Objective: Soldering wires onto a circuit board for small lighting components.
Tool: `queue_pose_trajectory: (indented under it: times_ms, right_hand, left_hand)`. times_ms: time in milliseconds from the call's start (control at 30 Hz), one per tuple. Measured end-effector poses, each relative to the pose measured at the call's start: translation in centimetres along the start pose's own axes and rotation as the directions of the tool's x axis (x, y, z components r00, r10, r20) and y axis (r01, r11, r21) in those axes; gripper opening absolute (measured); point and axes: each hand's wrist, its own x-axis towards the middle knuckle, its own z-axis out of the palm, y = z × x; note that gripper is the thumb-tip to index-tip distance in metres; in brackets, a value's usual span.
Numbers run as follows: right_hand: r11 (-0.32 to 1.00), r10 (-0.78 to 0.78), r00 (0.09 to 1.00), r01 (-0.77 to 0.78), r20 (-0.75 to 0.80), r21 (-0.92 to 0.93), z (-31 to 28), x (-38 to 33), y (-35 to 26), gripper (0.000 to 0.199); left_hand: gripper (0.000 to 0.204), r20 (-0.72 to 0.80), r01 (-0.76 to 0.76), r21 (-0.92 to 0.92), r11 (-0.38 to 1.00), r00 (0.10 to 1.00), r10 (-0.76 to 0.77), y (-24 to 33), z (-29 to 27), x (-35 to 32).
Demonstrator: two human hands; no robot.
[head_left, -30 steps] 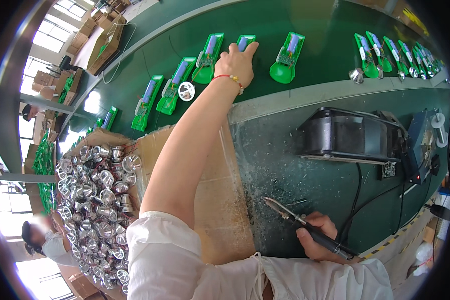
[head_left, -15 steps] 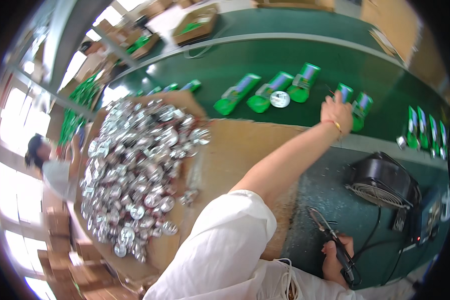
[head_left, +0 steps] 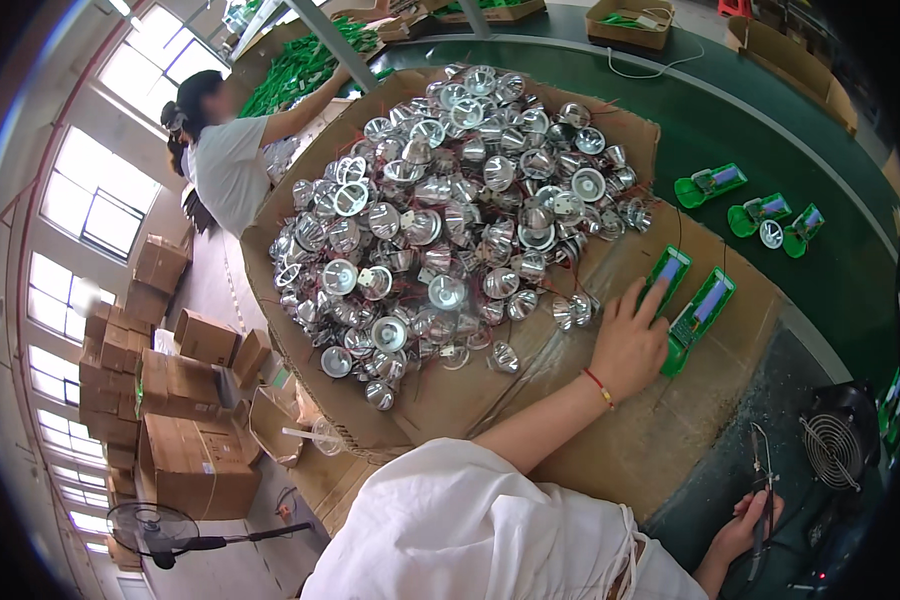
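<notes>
My left hand (head_left: 630, 345) rests on the cardboard sheet, its fingers closed on a green flashlight housing (head_left: 667, 270) with a pale violet cylinder inside. A second green housing (head_left: 703, 312) lies just to the right of it, also open-faced, showing a similar cylinder. Left of my hand spreads a big heap of shiny silver reflector cups (head_left: 420, 250) with thin red wires. At the lower right my right hand (head_left: 738, 528) is wrapped round the dark handle of a soldering iron (head_left: 762, 520), its metal tip pointing away from me.
More green housings (head_left: 715, 183) and a loose round reflector (head_left: 771, 234) lie on the green belt. A black fan (head_left: 832, 440) stands at right. Cardboard (head_left: 570, 400) lies under the heap. Beyond it, a co-worker (head_left: 232, 150) reaches toward green parts (head_left: 295, 65). Boxes are stacked at left.
My left hand has come from the green belt back over the cardboard, where two green housings now lie. The view has swung left. My right hand still holds the soldering iron.
</notes>
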Motion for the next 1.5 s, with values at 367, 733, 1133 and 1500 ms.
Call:
queue_pose_trajectory:
  times_ms: [367,733,1133,1500]
  right_hand:
    - [0.975,-0.131,0.991,0.130,0.004,-0.179,0.1,-0.2,0.2,0.025]
    - [0.951,-0.156,0.988,0.151,0.002,-0.270,0.0,0.3,0.9,0.026]
    - [0.963,-0.119,0.993,0.120,0.018,-0.242,0.8,-0.4,-1.4,0.028]
    - [0.966,-0.156,0.988,0.155,0.013,-0.208,1.4,-0.6,-2.9,0.033]
  left_hand:
    - [0.015,-0.033,0.022,-0.143,0.989,0.999,-0.027,0.0,0.8,-0.9]
    - [0.013,-0.043,0.025,-0.193,0.981,0.998,-0.034,-0.9,0.9,-0.9]
    - [0.011,-0.051,0.004,-0.181,0.983,0.999,-0.014,-0.6,0.4,-1.2]
    - [0.012,-0.049,-0.020,-0.158,0.987,0.999,0.013,-0.4,0.9,-0.9]
